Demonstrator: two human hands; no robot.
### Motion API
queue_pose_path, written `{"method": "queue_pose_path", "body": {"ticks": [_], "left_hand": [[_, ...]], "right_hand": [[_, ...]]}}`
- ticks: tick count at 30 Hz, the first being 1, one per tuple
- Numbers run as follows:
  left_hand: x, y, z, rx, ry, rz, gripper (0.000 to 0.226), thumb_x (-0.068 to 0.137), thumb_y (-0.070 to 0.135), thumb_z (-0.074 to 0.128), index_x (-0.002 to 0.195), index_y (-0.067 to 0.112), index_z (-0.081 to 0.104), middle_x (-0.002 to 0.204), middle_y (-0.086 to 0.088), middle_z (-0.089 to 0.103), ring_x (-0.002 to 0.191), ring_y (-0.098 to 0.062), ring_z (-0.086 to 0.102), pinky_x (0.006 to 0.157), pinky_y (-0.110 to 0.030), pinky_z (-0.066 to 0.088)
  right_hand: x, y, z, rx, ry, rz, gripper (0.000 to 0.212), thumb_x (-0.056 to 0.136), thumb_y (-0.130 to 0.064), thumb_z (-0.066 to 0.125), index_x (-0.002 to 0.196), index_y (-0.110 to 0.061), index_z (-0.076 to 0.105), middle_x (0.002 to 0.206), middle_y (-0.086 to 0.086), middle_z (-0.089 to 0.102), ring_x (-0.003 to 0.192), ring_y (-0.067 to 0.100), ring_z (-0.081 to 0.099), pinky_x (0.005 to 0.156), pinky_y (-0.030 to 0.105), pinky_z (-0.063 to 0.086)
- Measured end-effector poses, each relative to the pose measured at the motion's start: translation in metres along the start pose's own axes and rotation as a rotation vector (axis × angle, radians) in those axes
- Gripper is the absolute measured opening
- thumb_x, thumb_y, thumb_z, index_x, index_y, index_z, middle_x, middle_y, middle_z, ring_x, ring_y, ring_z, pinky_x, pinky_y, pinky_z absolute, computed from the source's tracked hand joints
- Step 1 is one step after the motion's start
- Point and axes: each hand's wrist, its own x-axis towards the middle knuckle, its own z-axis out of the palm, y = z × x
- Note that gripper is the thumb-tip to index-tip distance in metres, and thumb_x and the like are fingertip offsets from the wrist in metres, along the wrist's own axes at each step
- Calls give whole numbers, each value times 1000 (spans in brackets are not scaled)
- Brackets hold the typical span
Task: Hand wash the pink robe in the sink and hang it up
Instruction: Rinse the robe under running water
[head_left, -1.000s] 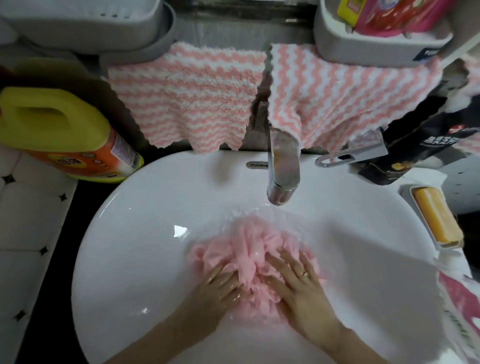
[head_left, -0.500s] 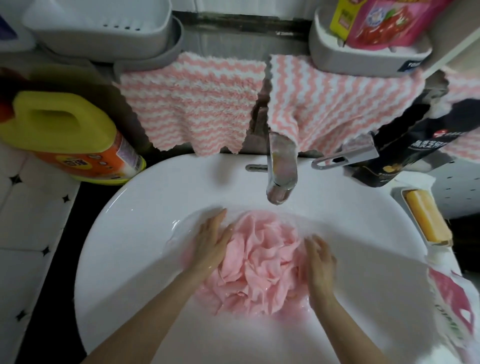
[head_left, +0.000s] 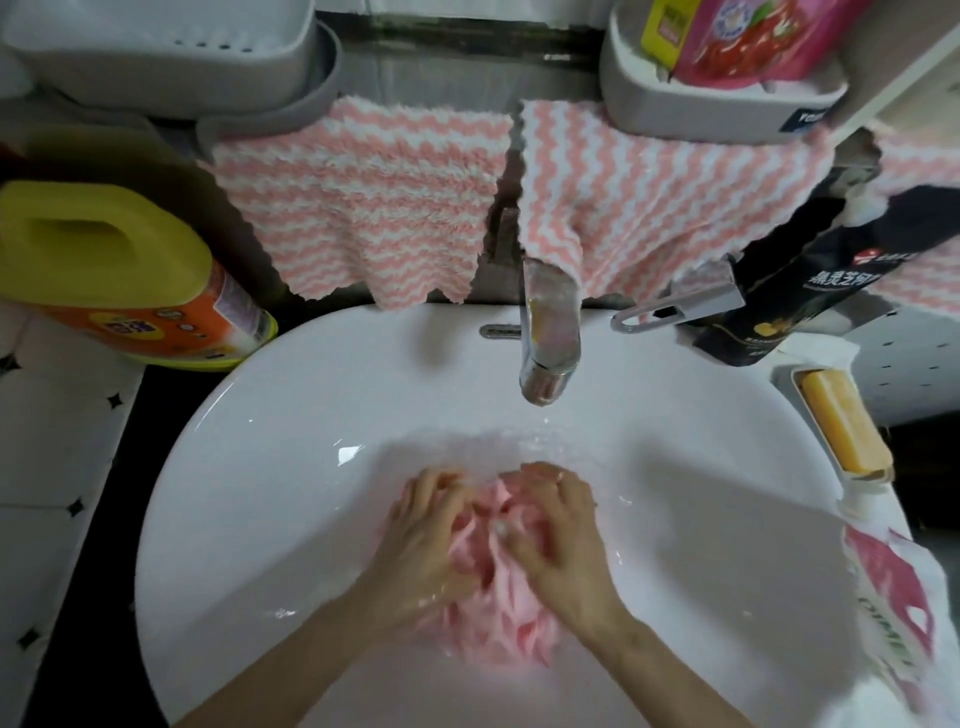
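Observation:
The pink robe (head_left: 498, 618) lies bunched and wet in the water at the bottom of the white sink (head_left: 260, 441). My left hand (head_left: 426, 540) grips its left side with curled fingers. My right hand (head_left: 563, 540) grips its right side, fingers bent over the cloth. Both hands squeeze the bundle together between them. Most of the robe's upper part is hidden under my hands. The chrome tap (head_left: 548, 343) stands just behind, above the water.
A yellow detergent jug (head_left: 119, 280) stands at the left of the sink. Pink-striped towels (head_left: 363, 197) hang behind the tap. An orange soap bar (head_left: 844, 423) lies in a dish at the right, a black pouch (head_left: 810, 291) behind it. A printed bag (head_left: 898, 597) sits at the right rim.
My hands had spread to the robe's two sides; now they have come together and bunched the cloth nearer to me, covering most of it.

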Motion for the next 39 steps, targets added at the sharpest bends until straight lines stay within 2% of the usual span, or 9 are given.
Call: {"method": "queue_pose_path", "body": {"ticks": [4,9,14,20,26,29,32,36,39], "left_hand": [[-25,-16,32,365,72,-51,80,70,47,52,143,20,35,152,-15,28,137,-30,32,105,-53,33],[-11,-11,55,494,164,-114,57,80,32,44,132,10,54,137,-12,51,113,-28,48,91,-44,37],[2,-22,77,491,311,-49,40,80,22,47,116,8,52,105,-12,66,95,-29,59,88,-39,41],[26,-33,75,455,418,5,31,76,14,45,106,10,54,87,-11,67,81,-24,51,74,-34,37],[45,-24,52,463,102,1,38,74,24,41,97,14,70,79,-3,72,62,-18,68,50,-20,49],[50,-7,27,579,-4,-122,32,89,23,38,112,22,61,101,3,63,90,-14,64,68,-22,44],[29,-16,12,412,48,-120,61,74,45,43,134,33,37,122,3,48,113,-23,50,92,-34,39],[4,-36,-9,367,250,-355,90,63,77,44,137,25,41,133,-8,44,123,-32,40,103,-43,25],[13,-34,-10,-293,72,-563,81,72,48,73,134,12,36,132,-14,48,114,-25,51,91,-30,46]], "right_hand": [[-24,32,31,-440,-169,-63,64,87,-77,23,146,-51,19,160,4,13,145,33,10,114,57,10],[-11,52,46,-616,-72,-116,53,94,-58,29,143,-38,33,133,11,49,109,40,55,85,49,47],[-3,62,56,-696,134,-216,42,99,-48,20,112,-20,49,108,16,67,96,38,57,69,38,53],[19,60,55,-690,6,-208,38,71,-42,41,101,-18,46,97,13,72,78,30,70,60,30,52],[55,38,48,-768,-188,-14,24,83,-32,49,87,-28,72,88,-5,72,79,19,68,67,25,50],[70,26,37,-577,-306,171,28,98,-37,39,107,-29,65,110,-4,68,99,20,64,82,30,48],[64,18,17,-394,-251,253,38,86,-49,54,122,-36,50,112,-6,61,105,22,59,86,31,44],[64,20,6,-459,-199,253,92,71,-52,72,146,-38,20,143,-2,31,129,26,35,106,44,33],[84,19,13,-317,-393,344,91,70,-33,78,145,-31,28,126,2,51,116,28,50,99,41,42]]}}
